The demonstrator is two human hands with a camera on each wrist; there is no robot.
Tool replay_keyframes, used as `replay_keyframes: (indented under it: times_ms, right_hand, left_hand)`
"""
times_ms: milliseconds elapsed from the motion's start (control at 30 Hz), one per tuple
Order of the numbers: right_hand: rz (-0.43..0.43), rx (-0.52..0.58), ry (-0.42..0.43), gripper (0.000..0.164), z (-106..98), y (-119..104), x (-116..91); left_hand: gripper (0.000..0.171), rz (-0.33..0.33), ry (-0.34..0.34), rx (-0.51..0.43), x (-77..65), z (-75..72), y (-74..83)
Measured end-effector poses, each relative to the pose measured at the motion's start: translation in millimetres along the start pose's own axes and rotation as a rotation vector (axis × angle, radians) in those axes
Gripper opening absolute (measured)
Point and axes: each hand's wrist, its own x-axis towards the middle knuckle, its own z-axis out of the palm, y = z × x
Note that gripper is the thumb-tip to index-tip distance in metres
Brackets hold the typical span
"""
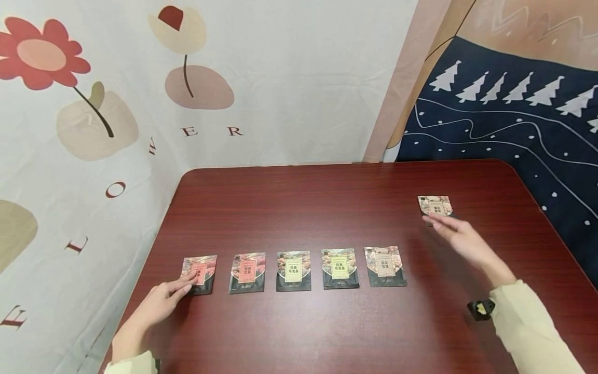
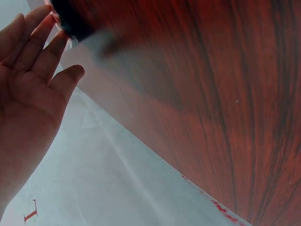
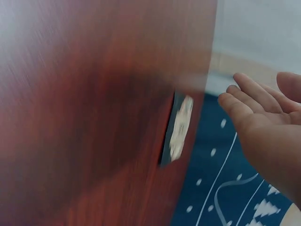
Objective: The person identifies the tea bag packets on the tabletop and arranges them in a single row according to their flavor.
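On the table lies a row of tea sachets. My left hand [image 1: 161, 301] reaches to the leftmost red-labelled sachet [image 1: 205, 280], its straight fingers resting over the left part of the label. The left wrist view shows this hand [image 2: 35, 80] with fingertips at the sachet's dark edge. A second red-labelled sachet [image 1: 247, 273] is beside it, then two green-labelled sachets [image 1: 293, 271], [image 1: 340, 268] and a beige-labelled sachet [image 1: 385, 266]. Farther back at the right lies another beige-labelled sachet [image 1: 434, 203]. My right hand [image 1: 460, 239] overlaps its lower edge, fingers extended and holding nothing; in the right wrist view the hand [image 3: 263, 117] appears apart from it.
The dark red wooden table [image 1: 299, 208] has rounded far corners. Behind it hangs a pale cloth [image 1: 303, 93] with flowers and letters, and a navy cloth [image 1: 495, 124] with white trees at the right. A small black device [image 1: 481, 310] sits at the right wrist.
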Motion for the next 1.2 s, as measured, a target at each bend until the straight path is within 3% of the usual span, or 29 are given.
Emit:
replay_keyframes:
  times_ms: [267,700,933,1200]
  right_hand:
    - [0.136,0.055,-0.046,0.054,-33.3,20.1,28.2]
    - [0.223,0.043,-0.085,0.054,-35.5,38.2,52.1]
    - [0.207,0.019,-0.091,0.049,-30.5,42.0,49.2]
    - [0.159,-0.046,-0.095,0.048,-21.3,44.4,29.8]
  left_hand:
    - [0.028,0.004,-0.002,0.004,0.5,-0.5,0.2]
    - [0.029,-0.028,-0.017,0.000,1.3,-0.6,-0.1]
    - [0.028,-0.022,-0.012,0.008,1.4,-0.3,0.1]
    - [0.028,-0.025,-0.023,-0.009,1.3,-1.2,1.0]
